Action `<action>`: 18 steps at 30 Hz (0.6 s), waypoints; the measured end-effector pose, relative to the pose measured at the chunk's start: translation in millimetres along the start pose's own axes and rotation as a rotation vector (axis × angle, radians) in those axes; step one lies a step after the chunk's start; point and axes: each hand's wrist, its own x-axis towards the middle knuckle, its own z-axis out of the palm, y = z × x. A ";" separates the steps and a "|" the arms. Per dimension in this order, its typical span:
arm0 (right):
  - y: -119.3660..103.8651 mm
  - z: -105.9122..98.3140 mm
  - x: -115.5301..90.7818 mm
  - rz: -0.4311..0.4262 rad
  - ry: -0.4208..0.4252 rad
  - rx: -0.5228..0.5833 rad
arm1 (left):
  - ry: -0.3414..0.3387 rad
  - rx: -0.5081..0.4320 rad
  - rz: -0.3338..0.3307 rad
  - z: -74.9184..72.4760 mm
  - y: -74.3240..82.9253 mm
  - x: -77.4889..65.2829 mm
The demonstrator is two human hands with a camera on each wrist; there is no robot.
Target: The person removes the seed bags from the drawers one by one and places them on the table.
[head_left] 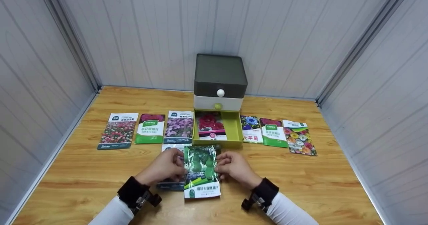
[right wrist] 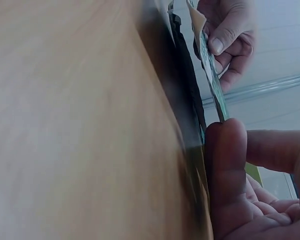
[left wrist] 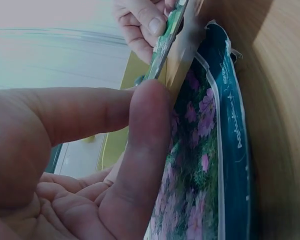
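A green seed packet (head_left: 202,171) with a white lower band is held up in front of the drawer box. My left hand (head_left: 164,164) pinches its left edge between thumb and fingers, while the right hand (head_left: 235,166) pinches the opposite edge. Both wrist views show the packet edge-on, gripped by thumb and finger. Partly beneath it and the left hand lies a purple-flower seed packet (left wrist: 200,115) on the table. Just behind, the olive drawer (head_left: 236,128) stands pulled out, holding a red-flower seed packet (head_left: 210,123).
Above the drawer are a white drawer (head_left: 204,102) and a dark-topped one (head_left: 219,69). Several seed packets lie in a row on both sides, among them a red-flower packet (head_left: 117,131) far left and a multicoloured one (head_left: 301,139) far right. Panel walls surround the wooden table (head_left: 284,185).
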 end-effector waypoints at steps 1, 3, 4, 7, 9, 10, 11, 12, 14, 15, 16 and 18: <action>0.3 0.6 0.1 0.004 -0.003 0.002 | 0.001 0.004 -0.003 -0.1 -0.3 -0.2; 0.9 1.2 0.3 0.010 -0.010 0.004 | 0.001 0.012 -0.003 -0.2 -0.7 -0.6; 1.3 1.3 0.4 0.010 -0.014 0.001 | 0.000 0.014 -0.002 -0.2 -0.9 -0.5; 2.1 1.2 0.2 0.016 -0.021 -0.007 | -0.002 0.015 -0.002 0.1 -0.6 0.2; 2.4 1.0 0.3 0.019 -0.023 -0.010 | -0.003 0.015 -0.005 0.4 -0.2 0.7; 2.4 1.1 0.2 0.015 -0.025 -0.013 | -0.003 0.014 -0.007 0.5 0.1 0.7; 2.2 1.2 0.3 0.016 -0.027 -0.012 | -0.003 0.013 -0.011 0.6 0.1 0.6; 2.1 1.4 0.4 0.016 -0.031 -0.010 | -0.003 0.012 -0.013 0.7 0.2 0.3; 1.9 1.0 0.4 0.009 -0.040 -0.008 | -0.005 0.016 -0.016 1.2 0.6 0.0; 1.7 1.1 0.3 0.004 -0.046 -0.006 | -0.006 0.019 -0.015 1.4 0.6 -0.1; 1.7 1.0 0.3 0.000 -0.050 -0.006 | -0.007 0.021 -0.015 1.6 0.7 -0.2; 1.4 0.9 0.0 0.000 -0.053 -0.002 | -0.009 0.027 -0.015 1.7 0.3 0.2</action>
